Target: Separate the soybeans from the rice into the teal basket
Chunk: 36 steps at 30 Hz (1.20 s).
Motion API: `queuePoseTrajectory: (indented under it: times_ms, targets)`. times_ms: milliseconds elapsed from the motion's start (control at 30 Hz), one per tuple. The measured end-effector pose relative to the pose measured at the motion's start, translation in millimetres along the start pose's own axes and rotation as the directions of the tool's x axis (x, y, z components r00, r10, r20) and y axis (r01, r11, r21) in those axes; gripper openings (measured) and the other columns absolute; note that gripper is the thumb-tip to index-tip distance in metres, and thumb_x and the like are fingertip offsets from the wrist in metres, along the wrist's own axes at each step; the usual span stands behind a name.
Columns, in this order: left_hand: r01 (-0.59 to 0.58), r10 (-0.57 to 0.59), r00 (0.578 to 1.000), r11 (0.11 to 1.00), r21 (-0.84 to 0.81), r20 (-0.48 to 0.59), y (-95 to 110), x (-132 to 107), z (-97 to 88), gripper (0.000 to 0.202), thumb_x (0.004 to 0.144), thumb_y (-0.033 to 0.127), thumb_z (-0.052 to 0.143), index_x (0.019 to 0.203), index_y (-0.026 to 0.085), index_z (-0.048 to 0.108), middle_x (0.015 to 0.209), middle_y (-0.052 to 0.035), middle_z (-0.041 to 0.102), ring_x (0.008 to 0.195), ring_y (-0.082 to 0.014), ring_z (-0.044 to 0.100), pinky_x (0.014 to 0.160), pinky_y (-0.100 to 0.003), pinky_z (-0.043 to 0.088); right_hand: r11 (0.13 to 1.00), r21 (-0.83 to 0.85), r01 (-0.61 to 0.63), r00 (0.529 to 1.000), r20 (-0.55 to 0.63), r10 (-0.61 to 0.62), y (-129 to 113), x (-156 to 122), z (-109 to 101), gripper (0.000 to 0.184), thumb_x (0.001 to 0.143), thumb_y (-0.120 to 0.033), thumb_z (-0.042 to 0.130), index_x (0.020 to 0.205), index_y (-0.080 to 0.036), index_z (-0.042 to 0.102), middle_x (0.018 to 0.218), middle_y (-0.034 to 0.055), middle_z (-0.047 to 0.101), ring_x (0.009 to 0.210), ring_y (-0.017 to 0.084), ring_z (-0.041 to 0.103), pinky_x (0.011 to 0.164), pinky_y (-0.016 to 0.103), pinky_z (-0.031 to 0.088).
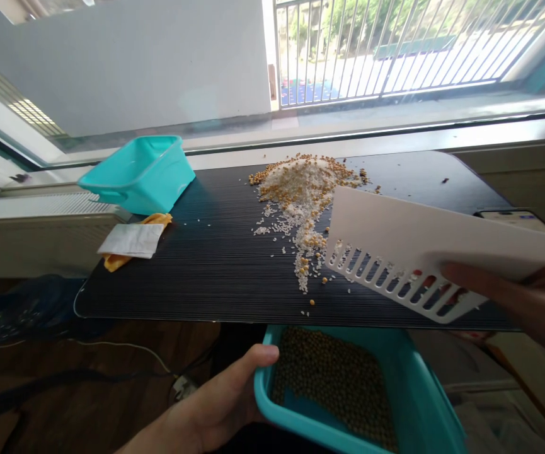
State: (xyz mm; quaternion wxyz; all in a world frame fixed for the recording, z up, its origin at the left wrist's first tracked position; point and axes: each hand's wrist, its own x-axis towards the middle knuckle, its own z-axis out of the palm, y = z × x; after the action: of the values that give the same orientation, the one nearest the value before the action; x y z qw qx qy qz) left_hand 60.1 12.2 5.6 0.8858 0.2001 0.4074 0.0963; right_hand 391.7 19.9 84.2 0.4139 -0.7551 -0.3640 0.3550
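Note:
A white slotted scoop (390, 227) hangs tilted above the right part of the dark table (215, 271), its flat end beside a pile of white rice (300, 180) mixed with yellow-brown beans (272, 173). My right hand (544, 299) is closed around the scoop's right end. Below the table's front edge, my left hand (234, 388) grips the left rim of a teal tub (418, 384), thumb on top and fingers hidden beneath. Many small dark beans (333, 378) cover part of the tub's bottom. Loose grains trail from the pile towards the front edge.
Another teal tub (144, 176) stands at the table's back left corner. Near it lie a white folded paper (133, 239) and an orange cloth (114, 260). A phone (513, 217) rests at the right end. A window sill (395, 135) runs along the back.

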Motion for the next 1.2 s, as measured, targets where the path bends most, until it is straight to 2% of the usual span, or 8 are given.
queuePoseTrajectory:
  times_ms: [267,433,567,667,767,933,1100,1200]
  targets:
    - [-0.007,0.007,1.000,1.000,-0.017,0.014,0,-5,-1.5,0.055,0.083,0.053,0.054,0.120,0.014,0.065,0.110,-0.0119,0.073,0.111,-0.0295,0.063,0.097,-0.041,0.045,0.984,-0.134,0.116,0.986,0.133,-0.098,23,12,-4,0.028,0.045,-0.048,0.085,0.059,-0.027,0.073,0.057,0.0006,0.069,0.045,0.020,0.058,0.031,0.030,0.048]
    - [-0.007,0.007,1.000,1.000,-0.030,-0.004,-1,-8,-4.7,0.050,0.085,0.051,0.051,0.116,0.014,0.067,0.105,-0.0105,0.074,0.110,-0.0261,0.063,0.102,-0.039,0.042,0.971,-0.209,0.113,0.979,0.191,-0.073,23,7,-16,0.027,0.047,-0.056,0.082,0.049,-0.031,0.070,0.048,0.0014,0.064,0.060,0.027,0.068,0.060,0.037,0.062]
    - [-0.005,0.005,1.000,1.000,-0.024,0.001,-1,-7,-5.3,0.052,0.085,0.053,0.051,0.116,0.014,0.066,0.104,-0.0112,0.074,0.110,-0.0283,0.063,0.100,-0.042,0.043,0.981,-0.144,0.130,0.964,0.248,-0.092,32,1,-23,0.029,0.040,-0.050,0.086,0.062,-0.034,0.075,0.063,0.0017,0.072,0.063,0.032,0.069,0.057,0.042,0.063]
    - [-0.007,0.007,1.000,1.000,-0.017,-0.010,-1,-7,-5.4,0.053,0.083,0.054,0.053,0.115,0.015,0.066,0.104,-0.0106,0.074,0.109,-0.0275,0.064,0.100,-0.042,0.043,0.986,-0.087,0.142,0.959,0.261,-0.115,28,-4,-10,0.025,0.044,-0.048,0.086,0.062,-0.035,0.074,0.063,0.0013,0.071,0.069,0.032,0.070,0.063,0.042,0.063]
    - [-0.006,0.006,1.000,1.000,-0.007,-0.026,0,-8,-4.8,0.052,0.082,0.054,0.055,0.114,0.015,0.067,0.105,-0.0097,0.074,0.108,-0.0258,0.064,0.099,-0.039,0.044,0.961,-0.069,0.268,0.923,0.305,-0.236,10,-7,14,0.022,0.050,-0.051,0.082,0.061,-0.034,0.075,0.058,-0.0001,0.070,0.073,0.029,0.071,0.072,0.040,0.061]
    - [-0.025,0.024,1.000,0.999,-0.033,-0.016,-1,-10,-5.6,0.050,0.082,0.053,0.055,0.112,0.015,0.068,0.106,-0.0099,0.074,0.108,-0.0264,0.065,0.099,-0.040,0.044,0.929,-0.037,0.368,0.840,0.441,-0.315,-9,-13,36,0.024,0.058,-0.049,0.075,0.076,-0.033,0.078,0.074,-0.0008,0.074,0.060,0.025,0.070,0.052,0.031,0.059]
    - [-0.022,0.022,1.000,0.999,-0.024,-0.002,-2,-8,-6.5,0.052,0.082,0.054,0.053,0.115,0.015,0.067,0.107,-0.0110,0.074,0.111,-0.0294,0.063,0.099,-0.044,0.044,0.952,0.065,0.298,0.899,0.316,-0.303,-5,-26,44,0.022,0.052,-0.044,0.080,0.071,-0.035,0.077,0.072,-0.0028,0.073,0.063,0.027,0.071,0.058,0.035,0.060]
    - [-0.012,0.012,1.000,1.000,-0.022,-0.014,-2,-8,-6.4,0.055,0.081,0.056,0.054,0.116,0.016,0.066,0.109,-0.0107,0.073,0.112,-0.0293,0.062,0.100,-0.044,0.043,0.958,0.044,0.282,0.947,0.147,-0.285,11,-30,40,0.024,0.051,-0.048,0.081,0.071,-0.035,0.076,0.073,-0.0037,0.073,0.069,0.028,0.072,0.065,0.038,0.061]
